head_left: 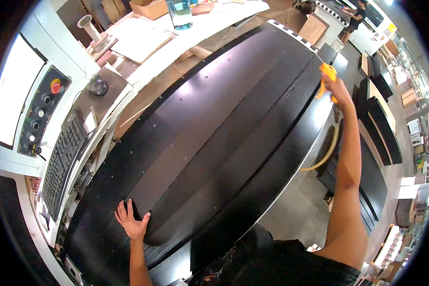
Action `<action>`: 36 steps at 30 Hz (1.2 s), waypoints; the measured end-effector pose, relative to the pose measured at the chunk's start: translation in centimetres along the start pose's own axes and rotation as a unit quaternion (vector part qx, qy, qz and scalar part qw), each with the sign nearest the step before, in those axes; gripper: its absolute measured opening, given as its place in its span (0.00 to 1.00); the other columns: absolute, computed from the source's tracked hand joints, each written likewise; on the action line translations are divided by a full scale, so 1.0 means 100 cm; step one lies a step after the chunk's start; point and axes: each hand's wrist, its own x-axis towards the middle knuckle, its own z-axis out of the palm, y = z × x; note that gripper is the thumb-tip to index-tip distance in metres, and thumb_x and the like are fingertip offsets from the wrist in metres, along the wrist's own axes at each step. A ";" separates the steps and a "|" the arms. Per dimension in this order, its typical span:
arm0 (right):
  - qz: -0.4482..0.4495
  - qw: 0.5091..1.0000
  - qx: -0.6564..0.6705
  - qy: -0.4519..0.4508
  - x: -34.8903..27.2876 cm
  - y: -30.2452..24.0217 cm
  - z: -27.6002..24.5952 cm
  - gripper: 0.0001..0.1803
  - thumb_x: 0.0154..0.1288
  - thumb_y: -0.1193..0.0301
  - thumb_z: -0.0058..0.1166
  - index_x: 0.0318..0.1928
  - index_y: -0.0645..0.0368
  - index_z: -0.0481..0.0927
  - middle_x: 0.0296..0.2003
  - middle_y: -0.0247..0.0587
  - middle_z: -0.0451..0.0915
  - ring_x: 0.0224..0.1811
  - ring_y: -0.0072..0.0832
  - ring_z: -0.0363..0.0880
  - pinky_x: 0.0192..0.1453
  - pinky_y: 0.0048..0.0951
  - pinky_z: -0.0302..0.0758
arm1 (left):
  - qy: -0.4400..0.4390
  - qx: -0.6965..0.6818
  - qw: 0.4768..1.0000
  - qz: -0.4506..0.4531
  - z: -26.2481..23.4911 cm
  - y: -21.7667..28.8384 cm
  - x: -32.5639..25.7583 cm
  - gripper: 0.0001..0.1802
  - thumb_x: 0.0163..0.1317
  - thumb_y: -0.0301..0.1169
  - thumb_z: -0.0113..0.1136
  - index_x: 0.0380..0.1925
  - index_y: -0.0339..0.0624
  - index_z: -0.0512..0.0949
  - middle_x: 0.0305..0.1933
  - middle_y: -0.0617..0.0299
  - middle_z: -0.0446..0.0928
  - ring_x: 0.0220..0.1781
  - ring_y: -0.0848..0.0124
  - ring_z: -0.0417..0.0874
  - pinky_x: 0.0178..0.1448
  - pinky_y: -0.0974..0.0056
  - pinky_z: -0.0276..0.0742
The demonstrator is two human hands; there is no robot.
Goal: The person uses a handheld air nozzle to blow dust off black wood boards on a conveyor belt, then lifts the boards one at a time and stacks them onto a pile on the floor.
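Observation:
Black wood-grain boards point(200, 143) lie lengthwise on the machine table before me, with small holes showing on the left part. On the near left, my left hand point(133, 224) rests flat on the black surface, fingers spread and holding nothing. My right arm is stretched out to the far right. There my right hand point(337, 90) is wrapped round a yellow air blow gun point(328, 71), whose thin nozzle points toward the boards' far end. A yellowish hose point(333, 148) curves below that hand, beside the table edge.
Left stands a control panel with a red stop button point(56, 86), a keyboard point(64, 159) and a mouse point(98, 85). A white bench point(143, 71) behind carries a glass of liquid point(179, 16). Black boards point(379, 119) are stacked at right. A person point(356, 16) stands far off.

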 end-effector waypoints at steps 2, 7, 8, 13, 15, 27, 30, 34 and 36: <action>0.074 0.996 0.048 -0.014 -0.079 0.027 -0.051 0.33 0.75 0.37 0.57 0.43 0.59 0.82 0.29 0.31 0.78 0.20 0.21 0.72 0.23 0.29 0.68 | 0.008 0.000 1.000 0.010 0.006 0.006 0.005 0.51 0.49 0.56 0.79 0.72 0.48 0.74 0.79 0.42 0.66 0.79 0.40 0.66 0.82 0.27 0.53; 0.186 0.975 0.110 0.050 -0.271 0.162 -0.048 0.36 0.79 0.35 0.48 0.53 0.59 0.83 0.33 0.35 0.84 0.22 0.24 0.78 0.23 0.27 0.75 | -0.010 -0.006 0.999 0.038 0.017 0.088 0.055 0.53 0.54 0.64 0.75 0.75 0.50 0.72 0.79 0.40 0.65 0.80 0.41 0.65 0.81 0.26 0.54; 0.236 0.964 0.113 0.049 -0.303 0.161 -0.026 0.34 0.78 0.38 0.51 0.55 0.59 0.83 0.36 0.37 0.86 0.26 0.30 0.83 0.26 0.32 0.79 | -0.017 -0.016 0.999 0.044 0.019 0.103 0.063 0.54 0.55 0.64 0.75 0.77 0.50 0.71 0.80 0.40 0.63 0.82 0.42 0.63 0.82 0.26 0.52; 0.213 0.966 0.129 -0.076 -0.423 0.262 0.086 0.12 0.72 0.69 0.65 0.52 0.60 0.88 0.35 0.31 0.86 0.34 0.22 0.85 0.38 0.30 0.80 | -0.090 -0.060 0.991 0.084 0.008 0.145 0.087 0.58 0.57 0.64 0.74 0.83 0.53 0.62 0.84 0.41 0.57 0.87 0.45 0.55 0.85 0.26 0.43; 0.211 0.960 0.163 -0.081 -0.440 0.228 0.129 0.12 0.69 0.72 0.66 0.51 0.60 0.90 0.33 0.33 0.87 0.34 0.22 0.85 0.40 0.30 0.80 | -0.108 -0.033 0.992 0.065 0.003 0.129 0.076 0.59 0.57 0.63 0.74 0.84 0.54 0.59 0.85 0.42 0.55 0.88 0.46 0.53 0.85 0.26 0.42; 0.174 0.956 0.209 -0.111 -0.443 0.242 0.238 0.21 0.68 0.68 0.65 0.61 0.53 0.85 0.45 0.41 0.90 0.49 0.34 0.88 0.56 0.40 0.82 | -0.095 0.003 0.995 0.035 -0.014 0.079 0.005 0.62 0.54 0.62 0.76 0.84 0.53 0.59 0.82 0.41 0.59 0.84 0.43 0.59 0.85 0.27 0.45; 0.156 0.976 0.032 -0.146 -0.436 0.232 0.254 0.24 0.68 0.67 0.63 0.64 0.52 0.83 0.50 0.51 0.89 0.53 0.43 0.89 0.60 0.45 0.82 | -0.074 -0.014 0.996 0.054 -0.013 0.071 0.001 0.59 0.55 0.62 0.76 0.82 0.51 0.62 0.80 0.40 0.62 0.83 0.42 0.61 0.85 0.31 0.50; 0.121 0.989 0.036 -0.072 -0.430 0.217 0.198 0.25 0.65 0.69 0.61 0.63 0.56 0.84 0.48 0.58 0.89 0.51 0.47 0.89 0.58 0.45 0.83 | -0.050 -0.028 0.995 0.078 -0.011 0.056 0.000 0.55 0.56 0.62 0.75 0.79 0.49 0.68 0.78 0.38 0.65 0.81 0.41 0.64 0.82 0.34 0.57; 0.124 0.987 0.060 0.088 -0.406 0.204 0.158 0.21 0.65 0.71 0.61 0.58 0.58 0.87 0.40 0.53 0.89 0.42 0.44 0.90 0.51 0.42 0.84 | -0.031 0.019 0.990 0.136 -0.009 0.053 0.002 0.51 0.57 0.61 0.75 0.76 0.47 0.72 0.76 0.37 0.66 0.78 0.40 0.67 0.78 0.35 0.62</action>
